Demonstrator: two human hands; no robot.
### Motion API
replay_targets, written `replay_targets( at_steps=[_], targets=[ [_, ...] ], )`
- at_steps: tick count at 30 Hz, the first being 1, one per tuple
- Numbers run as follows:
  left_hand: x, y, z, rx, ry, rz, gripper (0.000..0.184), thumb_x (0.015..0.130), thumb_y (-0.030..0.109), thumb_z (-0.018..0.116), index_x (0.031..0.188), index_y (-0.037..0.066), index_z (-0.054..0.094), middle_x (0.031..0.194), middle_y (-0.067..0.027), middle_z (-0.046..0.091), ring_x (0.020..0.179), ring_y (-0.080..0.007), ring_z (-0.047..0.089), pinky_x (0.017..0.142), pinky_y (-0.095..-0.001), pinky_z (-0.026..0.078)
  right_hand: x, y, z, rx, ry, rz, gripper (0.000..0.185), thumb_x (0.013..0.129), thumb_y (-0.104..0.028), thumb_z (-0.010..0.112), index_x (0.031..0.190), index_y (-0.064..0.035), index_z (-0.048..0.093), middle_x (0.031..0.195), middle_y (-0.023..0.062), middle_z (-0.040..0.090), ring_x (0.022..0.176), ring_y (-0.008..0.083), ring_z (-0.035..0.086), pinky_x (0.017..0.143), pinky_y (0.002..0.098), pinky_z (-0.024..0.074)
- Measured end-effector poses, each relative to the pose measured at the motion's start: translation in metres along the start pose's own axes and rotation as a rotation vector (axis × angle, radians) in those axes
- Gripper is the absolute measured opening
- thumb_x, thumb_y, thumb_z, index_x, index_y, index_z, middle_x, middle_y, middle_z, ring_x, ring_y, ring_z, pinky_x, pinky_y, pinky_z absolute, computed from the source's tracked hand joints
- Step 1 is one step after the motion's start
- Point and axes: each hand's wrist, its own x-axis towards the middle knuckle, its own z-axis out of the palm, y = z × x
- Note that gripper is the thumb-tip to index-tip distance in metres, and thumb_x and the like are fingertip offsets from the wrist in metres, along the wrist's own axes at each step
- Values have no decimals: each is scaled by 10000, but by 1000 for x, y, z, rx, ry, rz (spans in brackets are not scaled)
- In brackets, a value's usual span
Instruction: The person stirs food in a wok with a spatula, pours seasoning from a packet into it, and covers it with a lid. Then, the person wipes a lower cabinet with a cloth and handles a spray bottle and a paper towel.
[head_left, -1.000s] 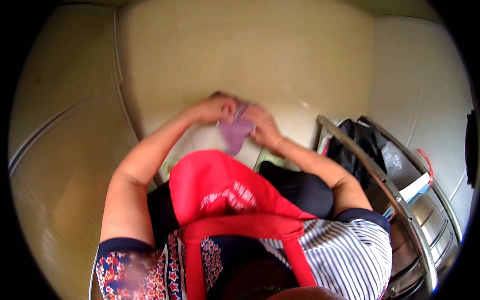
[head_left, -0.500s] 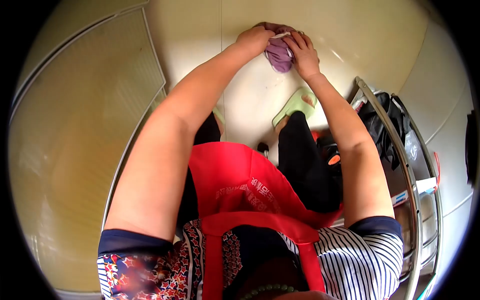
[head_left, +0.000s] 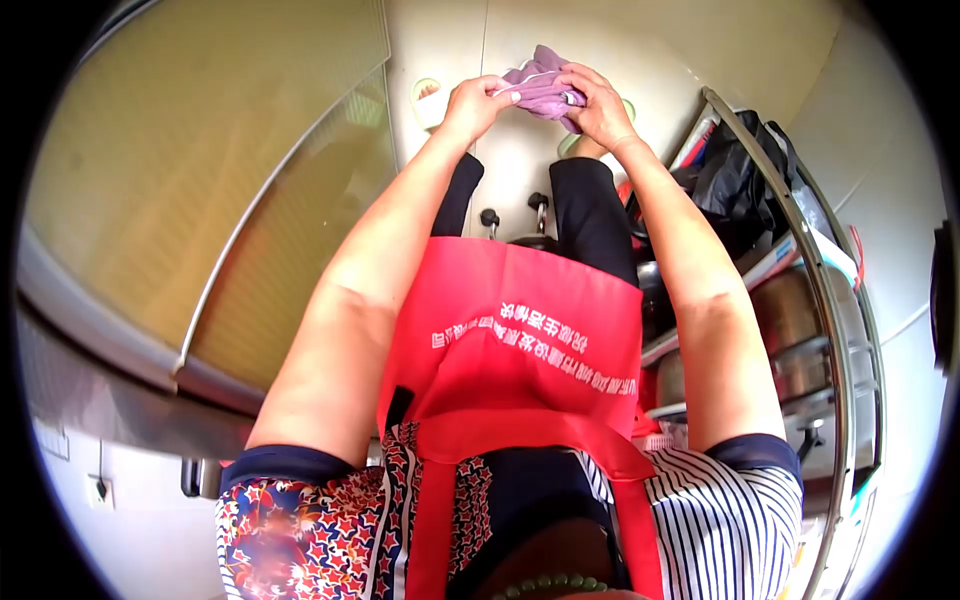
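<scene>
A bunched purple cloth with pale edging is held between my two hands, above the floor in front of my feet. My left hand is closed on its left end, thumb pressed on top. My right hand grips the right side, fingers curled over the folds. A small pale tag-like patch shows on the cloth near the right fingers. My arms reach forward past the red apron with white lettering.
Glossy pale tiles make up the floor. On the left is a large yellowish panelled door. A metal rack on the right holds pots and a black bag. Wheeled legs show beneath me. Green slippers are on my feet.
The cloth has come off the floor and is now held up, more spread between my hands. My left hand has moved down and left. My view has shifted, showing more of the rack.
</scene>
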Motion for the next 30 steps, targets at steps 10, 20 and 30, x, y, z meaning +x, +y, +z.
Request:
replay_targets(
  at_steps=[10, 20, 30],
  targets=[
    [-176, 26, 3, -524, 229, -105, 208, 855, 10, 604, 1059, 11, 562, 815, -14, 589, 700, -82, 547, 655, -209, 463, -91, -129, 5, 384, -12, 182, 391, 665, -95, 704, 1041, -26, 619, 1154, 143, 577, 1111, 275, 549, 968, 321, 417],
    [-288, 70, -36, -493, 227, 49, 302, 833, 2, 585, 1131, 7, 535, 917, -39, 600, 816, -120, 573, 714, -244, 477, -163, -285, -5, 795, 128, 440, 400, 717, -30, 636, 1112, -14, 573, 923, 78, 627, 728, 127, 603, 630, 240, 503],
    [-416, 149, -102, -686, 461, 333, 371, 846, 135, 566, 1192, 37, 479, 1145, -171, 517, 1022, -264, 556, 845, -350, 487, -178, -481, -55, 370, -2, 229, 383, 721, -158, 680, 1064, -6, 600, 848, 68, 644, 729, 129, 606, 663, 265, 499]
  ],
)
